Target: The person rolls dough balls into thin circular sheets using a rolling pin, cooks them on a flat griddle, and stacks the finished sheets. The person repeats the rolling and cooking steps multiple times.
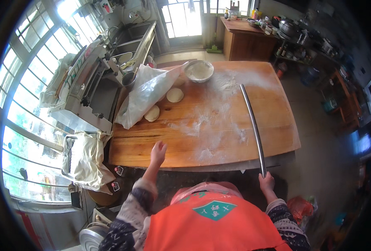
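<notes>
My right hand (267, 182) grips the near end of a long, shiny metal rod (253, 122). The rod extends past the near edge of the wooden board (276, 119) and across its right side. Over the near left part of the board hovers my left hand (158, 153); I see nothing in it, and its finger position is unclear. Round pieces of pale dough (175, 95) lie farther up the board, some partly under a clear plastic sheet (151, 91). Beside them at the far edge stands a metal bowl (199, 71) of whitish flour. White flour (209, 117) is smeared over the board's middle.
A metal machine (88, 103) stands along the board's left side, with a cloth-covered rack (89, 157) nearer me. A dark cup (129, 79) is by the plastic sheet. Behind are a sink (132, 39) and a wooden cabinet (251, 44). A red plastic bag (299, 208) lies low at right.
</notes>
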Demonstrator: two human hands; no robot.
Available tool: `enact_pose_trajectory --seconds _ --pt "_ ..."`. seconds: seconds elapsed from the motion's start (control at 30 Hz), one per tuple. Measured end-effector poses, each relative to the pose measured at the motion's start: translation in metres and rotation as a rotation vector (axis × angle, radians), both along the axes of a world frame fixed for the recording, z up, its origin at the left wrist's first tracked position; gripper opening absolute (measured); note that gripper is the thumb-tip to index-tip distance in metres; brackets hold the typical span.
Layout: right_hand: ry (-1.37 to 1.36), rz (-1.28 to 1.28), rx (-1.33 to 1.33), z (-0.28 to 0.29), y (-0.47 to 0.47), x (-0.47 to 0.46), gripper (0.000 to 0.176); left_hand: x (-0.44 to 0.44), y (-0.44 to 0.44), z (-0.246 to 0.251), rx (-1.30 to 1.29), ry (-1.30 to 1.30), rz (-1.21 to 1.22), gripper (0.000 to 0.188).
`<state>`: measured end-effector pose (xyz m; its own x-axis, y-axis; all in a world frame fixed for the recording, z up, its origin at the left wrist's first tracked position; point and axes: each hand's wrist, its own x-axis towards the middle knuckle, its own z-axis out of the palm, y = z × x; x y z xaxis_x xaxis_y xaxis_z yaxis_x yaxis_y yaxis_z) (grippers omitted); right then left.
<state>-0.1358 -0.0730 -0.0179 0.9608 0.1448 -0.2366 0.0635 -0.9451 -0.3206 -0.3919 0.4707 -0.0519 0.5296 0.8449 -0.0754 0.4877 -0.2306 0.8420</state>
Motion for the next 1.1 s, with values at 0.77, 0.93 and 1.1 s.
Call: enact_pose_trajectory --seconds 0.77,0.93,1.1 --pt "-0.335 -0.03 -0.151 -0.033 0.157 0.162 0.058 0.335 0.161 -0.015 -0.265 -0.275 0.533 0.064" --pt "-0.208 0.041 -0.062 -0.032 0.146 0.178 0.054 0.291 0.011 0.003 -0.348 -0.13 0.033 0.058" --pt "-0.066 -0.012 0.161 -0.029 0.119 0.188 0.051 0.286 -0.08 0.01 0.439 0.157 -0.498 0.07"
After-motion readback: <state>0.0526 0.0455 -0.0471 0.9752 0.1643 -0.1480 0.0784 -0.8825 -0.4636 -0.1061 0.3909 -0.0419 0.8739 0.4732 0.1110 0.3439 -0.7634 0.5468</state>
